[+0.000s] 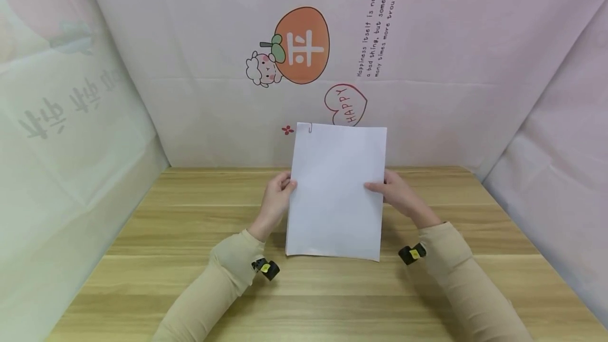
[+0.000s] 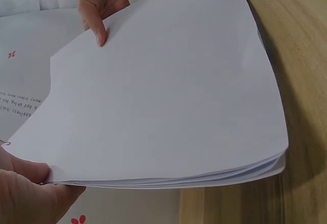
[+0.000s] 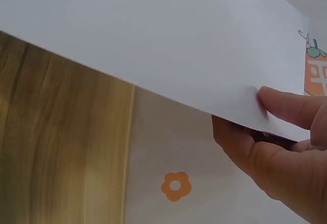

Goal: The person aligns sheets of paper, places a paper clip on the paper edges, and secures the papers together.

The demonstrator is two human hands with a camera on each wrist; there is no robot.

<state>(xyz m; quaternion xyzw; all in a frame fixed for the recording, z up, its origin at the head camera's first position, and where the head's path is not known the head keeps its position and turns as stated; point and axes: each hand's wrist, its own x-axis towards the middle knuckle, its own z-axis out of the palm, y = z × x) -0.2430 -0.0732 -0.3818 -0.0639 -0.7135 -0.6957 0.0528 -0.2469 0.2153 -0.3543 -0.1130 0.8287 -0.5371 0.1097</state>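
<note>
A stack of blank white paper sheets (image 1: 337, 194) is held up over the table, its face toward the head camera. Near its top left corner sits a small paper clip (image 1: 310, 128). My left hand (image 1: 276, 199) pinches the left edge, thumb on the front and fingers behind. On the opposite edge, my right hand (image 1: 399, 193) grips the sheets the same way, its thumb lying flat on the face. Several layered sheet edges show in the left wrist view, slightly fanned at one corner. The fingers behind the paper are partly hidden.
Below the paper lies a wood-grain table (image 1: 199, 278). A printed white cloth (image 1: 214, 110) hangs behind it, and plain white cloth covers both sides. Each sleeve carries a small black wrist camera (image 1: 411, 254).
</note>
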